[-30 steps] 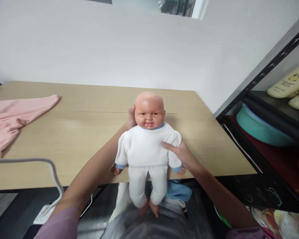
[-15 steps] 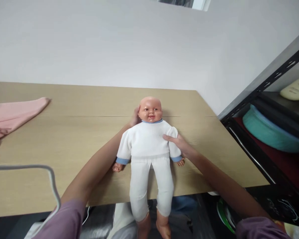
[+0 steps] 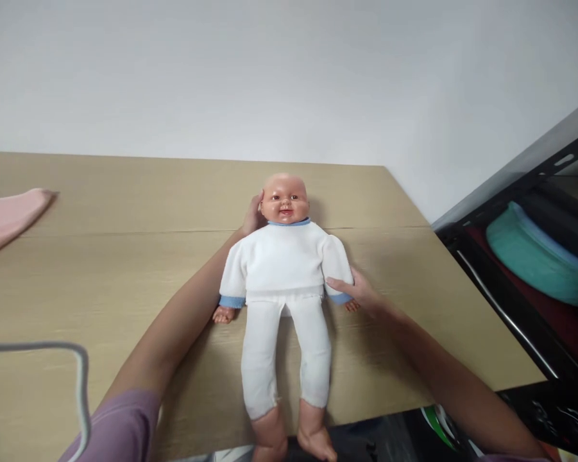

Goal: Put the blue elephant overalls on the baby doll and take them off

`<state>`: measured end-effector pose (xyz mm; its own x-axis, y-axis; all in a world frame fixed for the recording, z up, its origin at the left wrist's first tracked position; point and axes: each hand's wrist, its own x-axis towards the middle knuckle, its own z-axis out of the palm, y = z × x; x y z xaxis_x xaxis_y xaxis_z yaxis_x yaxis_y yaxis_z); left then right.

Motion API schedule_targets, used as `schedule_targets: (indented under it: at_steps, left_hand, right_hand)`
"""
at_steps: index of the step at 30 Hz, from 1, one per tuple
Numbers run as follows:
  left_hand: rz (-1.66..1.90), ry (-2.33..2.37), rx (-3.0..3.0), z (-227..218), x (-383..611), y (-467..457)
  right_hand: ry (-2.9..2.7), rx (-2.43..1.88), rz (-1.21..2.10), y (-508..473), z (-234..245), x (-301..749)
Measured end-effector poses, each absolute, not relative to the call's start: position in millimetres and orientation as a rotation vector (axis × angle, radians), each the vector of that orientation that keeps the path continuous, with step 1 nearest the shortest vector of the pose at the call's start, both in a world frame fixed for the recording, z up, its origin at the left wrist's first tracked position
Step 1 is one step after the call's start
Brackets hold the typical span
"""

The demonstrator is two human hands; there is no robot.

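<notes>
A baby doll [image 3: 285, 263] with a bald head lies face up at the table's front, its bare feet past the edge. It wears a white long-sleeved top with blue collar and cuffs, and white trousers. My left hand [image 3: 254, 215] cups the doll's head and neck from the left, most of its fingers hidden behind. Around the doll's sleeve on the right, near the blue cuff, my right hand [image 3: 358, 290] is closed, thumb across the front and fingers out of sight underneath.
Pink cloth [image 3: 9, 218] lies on the wooden table [image 3: 125, 269] at the left. A grey cable [image 3: 79, 378] loops at the lower left. Black metal shelving [image 3: 505, 314] with a teal basin [image 3: 534, 256] stands at the right. A pale wall [image 3: 221, 77] rises behind the table.
The doll has moved farther onto the table, more of its legs now over the surface. My right hand has slid down the sleeve towards the cuff. My left hand stays at the head.
</notes>
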<state>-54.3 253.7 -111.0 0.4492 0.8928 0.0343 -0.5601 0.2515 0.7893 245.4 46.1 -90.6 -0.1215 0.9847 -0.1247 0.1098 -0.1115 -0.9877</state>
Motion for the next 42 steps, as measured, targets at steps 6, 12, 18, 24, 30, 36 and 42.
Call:
schedule_targets:
  at_steps: [6, 12, 18, 24, 30, 36, 42]
  left_hand:
    - [0.922, 0.447, 0.868, -109, -60, 274]
    - [0.859, 0.483, 0.887, -103, -60, 279]
    - [0.865, 0.504, 0.907, -103, -62, 281]
    - [0.91, 0.447, 0.93, -101, -60, 277]
    - [0.934, 0.513, 0.92, -105, -65, 283]
    - [0.928, 0.476, 0.924, -105, -65, 278]
    - [1.018, 0.482, 0.975, -93, -62, 265]
  right_hand:
    - [-1.471, -1.504, 1.009, 44, -93, 237]
    - [-1.687, -1.644, 0.641, 45, -104, 236]
    - [-1.757, -1.632, 0.58, 45, -107, 239]
    - [-1.802, -1.619, 0.564, 43, -109, 242]
    - [-1.831, -1.622, 0.564, 43, -108, 244]
    - [-1.87, -1.62, 0.549, 43, -105, 245]
    - [-1.892, -1.624, 0.578, 42, -102, 246]
